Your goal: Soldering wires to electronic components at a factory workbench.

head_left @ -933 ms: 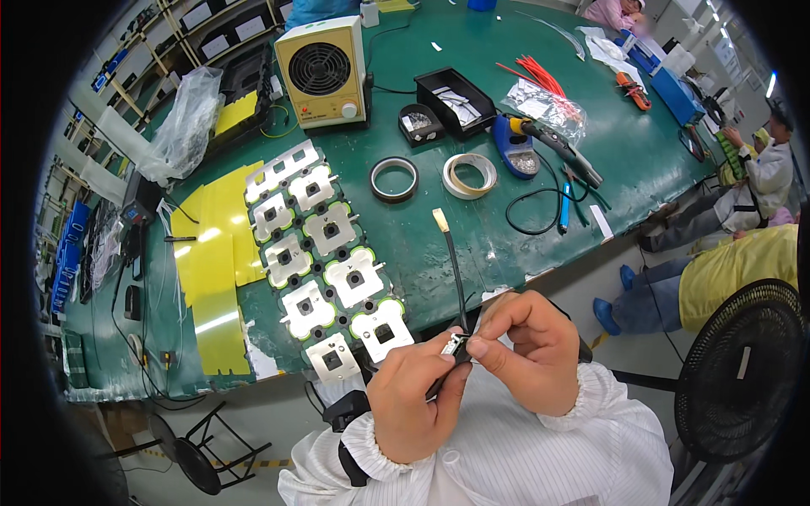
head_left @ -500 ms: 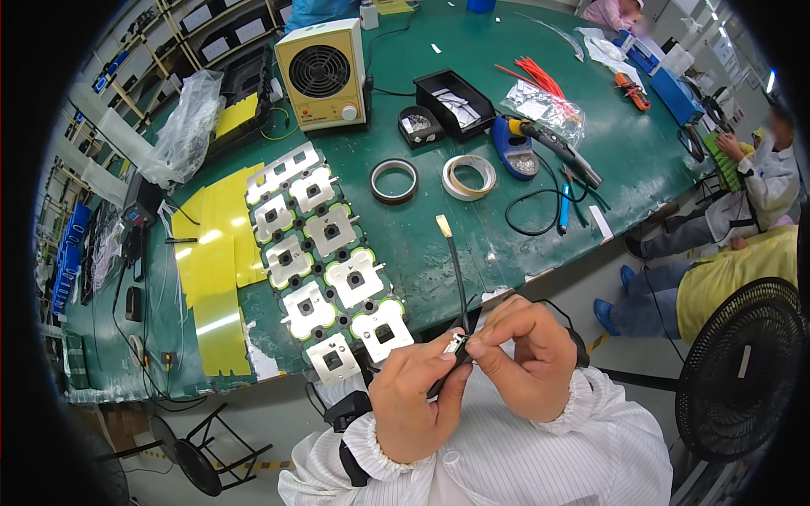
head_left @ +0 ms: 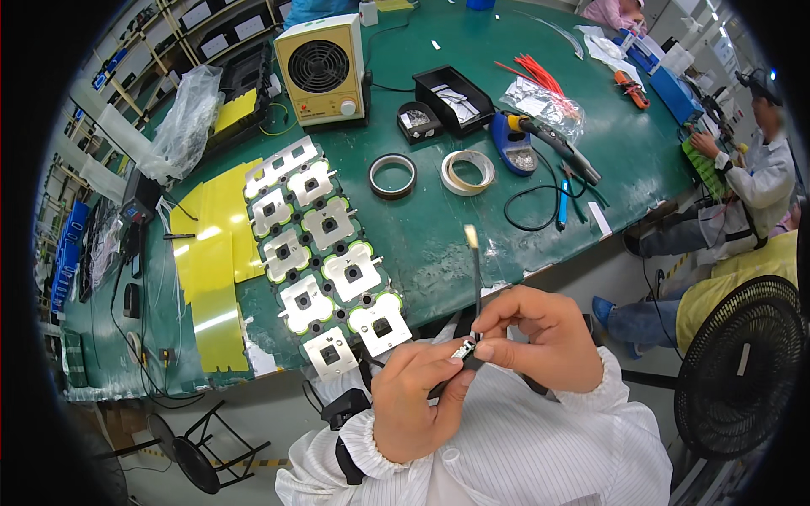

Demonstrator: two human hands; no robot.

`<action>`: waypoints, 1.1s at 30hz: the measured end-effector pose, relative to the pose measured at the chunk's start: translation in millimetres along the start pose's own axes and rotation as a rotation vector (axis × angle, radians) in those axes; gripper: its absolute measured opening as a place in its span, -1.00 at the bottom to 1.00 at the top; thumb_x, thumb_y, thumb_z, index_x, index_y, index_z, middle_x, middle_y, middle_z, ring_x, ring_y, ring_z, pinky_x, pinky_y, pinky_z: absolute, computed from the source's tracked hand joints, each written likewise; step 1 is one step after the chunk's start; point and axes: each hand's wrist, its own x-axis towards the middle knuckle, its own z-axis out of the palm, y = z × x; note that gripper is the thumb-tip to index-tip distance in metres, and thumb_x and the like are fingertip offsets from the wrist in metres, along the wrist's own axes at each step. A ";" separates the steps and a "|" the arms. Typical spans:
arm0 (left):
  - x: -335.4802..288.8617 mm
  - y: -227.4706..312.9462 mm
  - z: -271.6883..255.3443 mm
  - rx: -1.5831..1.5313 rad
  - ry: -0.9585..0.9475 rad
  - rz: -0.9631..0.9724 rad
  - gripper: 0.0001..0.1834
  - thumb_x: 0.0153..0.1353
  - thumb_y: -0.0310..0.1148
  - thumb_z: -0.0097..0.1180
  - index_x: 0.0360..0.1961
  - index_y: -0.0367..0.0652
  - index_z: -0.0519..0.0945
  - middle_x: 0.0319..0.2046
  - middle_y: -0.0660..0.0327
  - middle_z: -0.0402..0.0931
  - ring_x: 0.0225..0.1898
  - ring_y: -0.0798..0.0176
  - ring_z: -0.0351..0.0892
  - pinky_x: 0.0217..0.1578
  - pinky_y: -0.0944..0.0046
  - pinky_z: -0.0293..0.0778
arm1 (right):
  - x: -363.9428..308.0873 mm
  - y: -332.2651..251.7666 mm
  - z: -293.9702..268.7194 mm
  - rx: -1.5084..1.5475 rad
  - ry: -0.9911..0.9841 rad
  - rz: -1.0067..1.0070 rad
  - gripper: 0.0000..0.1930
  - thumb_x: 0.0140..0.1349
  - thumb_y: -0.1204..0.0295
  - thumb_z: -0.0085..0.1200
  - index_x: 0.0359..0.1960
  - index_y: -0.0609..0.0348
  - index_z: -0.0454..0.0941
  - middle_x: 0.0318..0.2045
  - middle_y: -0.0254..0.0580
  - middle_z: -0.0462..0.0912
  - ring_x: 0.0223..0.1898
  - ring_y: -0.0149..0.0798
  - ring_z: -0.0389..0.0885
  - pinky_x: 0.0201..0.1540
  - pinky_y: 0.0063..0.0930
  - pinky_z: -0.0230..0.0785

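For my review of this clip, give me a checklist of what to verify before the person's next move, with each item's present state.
1. Left hand has hold of the small black part with a white-and-green face: ok.
2. Right hand has its fingertips at that part's upper end: ok.
3. Right hand's grip is on the thin black cable rather than the part: cannot tell, the fingers cover the spot.
4. Cable's pale cream tip is free of both hands: ok.
5. Black-and-yellow soldering iron is at its blue stand, away from both hands: ok.
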 end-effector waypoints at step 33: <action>4.4 18.1 -17.3 -0.754 -0.310 -0.813 -0.80 0.12 -0.51 0.34 -0.26 -0.22 0.56 -0.33 0.29 0.56 -0.29 0.50 0.50 -0.28 0.43 0.42 | -0.1 22.8 -28.4 -0.344 -0.381 -0.657 -0.78 -0.04 0.61 0.39 -0.31 0.17 0.71 -0.35 -0.29 0.64 -0.39 -0.24 0.56 -0.41 -0.43 0.38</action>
